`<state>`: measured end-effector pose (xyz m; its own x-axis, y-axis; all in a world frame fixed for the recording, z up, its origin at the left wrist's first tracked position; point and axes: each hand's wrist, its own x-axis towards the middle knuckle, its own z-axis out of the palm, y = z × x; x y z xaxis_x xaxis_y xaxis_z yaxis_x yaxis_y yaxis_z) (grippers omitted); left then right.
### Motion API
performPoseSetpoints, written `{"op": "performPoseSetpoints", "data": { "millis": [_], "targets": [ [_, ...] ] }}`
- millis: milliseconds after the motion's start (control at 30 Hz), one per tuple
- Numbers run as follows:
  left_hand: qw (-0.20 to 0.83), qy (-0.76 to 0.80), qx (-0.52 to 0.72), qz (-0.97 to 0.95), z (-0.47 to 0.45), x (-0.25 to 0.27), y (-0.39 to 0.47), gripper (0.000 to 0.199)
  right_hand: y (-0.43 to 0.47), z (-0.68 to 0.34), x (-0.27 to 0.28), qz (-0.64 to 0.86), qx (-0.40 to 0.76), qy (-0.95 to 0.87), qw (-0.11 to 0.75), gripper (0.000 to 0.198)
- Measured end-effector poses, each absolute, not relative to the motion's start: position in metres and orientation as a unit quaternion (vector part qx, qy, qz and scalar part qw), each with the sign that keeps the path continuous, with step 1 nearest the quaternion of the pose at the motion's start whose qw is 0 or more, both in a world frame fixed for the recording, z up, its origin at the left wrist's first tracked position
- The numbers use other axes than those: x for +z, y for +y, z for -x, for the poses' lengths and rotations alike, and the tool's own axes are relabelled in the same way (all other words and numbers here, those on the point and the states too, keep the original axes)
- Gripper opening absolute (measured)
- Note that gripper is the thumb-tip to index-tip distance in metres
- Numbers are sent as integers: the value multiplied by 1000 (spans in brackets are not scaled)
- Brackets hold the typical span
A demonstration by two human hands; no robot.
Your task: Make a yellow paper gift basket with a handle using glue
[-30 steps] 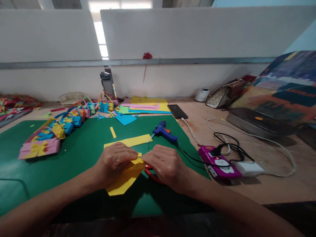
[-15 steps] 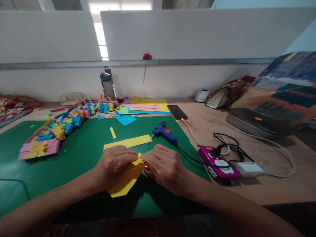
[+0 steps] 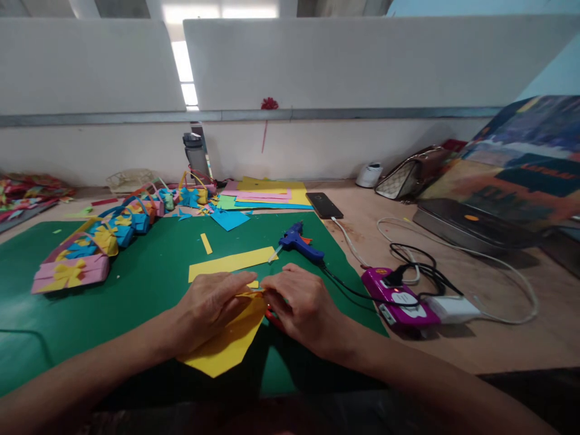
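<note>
Between my two hands is a sheet of yellow paper [image 3: 226, 344], its near edge slanting toward me and its far edge folded. My left hand [image 3: 211, 311] is closed on the paper's left side, thumb and fingers at the fold. The fingers of my right hand [image 3: 301, 308] pinch the fold's right end. Partly hidden under my right hand is a red-handled tool [image 3: 274, 320], its kind unclear. Just beyond my hands lie a yellow paper strip [image 3: 233, 263] and a blue glue gun [image 3: 299, 241], whose nozzle points away from me.
Finished paper baskets [image 3: 72, 275] with bows line the left of the green mat [image 3: 140, 314]. Coloured paper sheets [image 3: 294, 192], a phone [image 3: 324, 205] and a bottle [image 3: 196, 158] stand farther back. On the right are a purple power strip [image 3: 399, 302] and tangled cables.
The yellow paper's near edge has swung a little down and left. My left hand has shifted along the fold, while my right hand stays nearly in place.
</note>
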<state>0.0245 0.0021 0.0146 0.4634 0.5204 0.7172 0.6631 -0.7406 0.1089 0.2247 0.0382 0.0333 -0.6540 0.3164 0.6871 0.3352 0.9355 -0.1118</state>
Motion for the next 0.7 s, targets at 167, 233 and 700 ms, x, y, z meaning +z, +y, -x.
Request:
{"op": "performPoseSetpoints", "data": {
  "millis": [167,233,700],
  "targets": [
    [93,-284,-342,891,-20,13,5,29,37,-225,34,210,32,-897,387,10],
    [92,-274,-347,892,-20,14,6,27,37,-224,32,206,33,-892,400,11],
    [149,-224,-329,905,-28,35,2,20,43,-219,25,185,55,-887,420,15]
  ]
}}
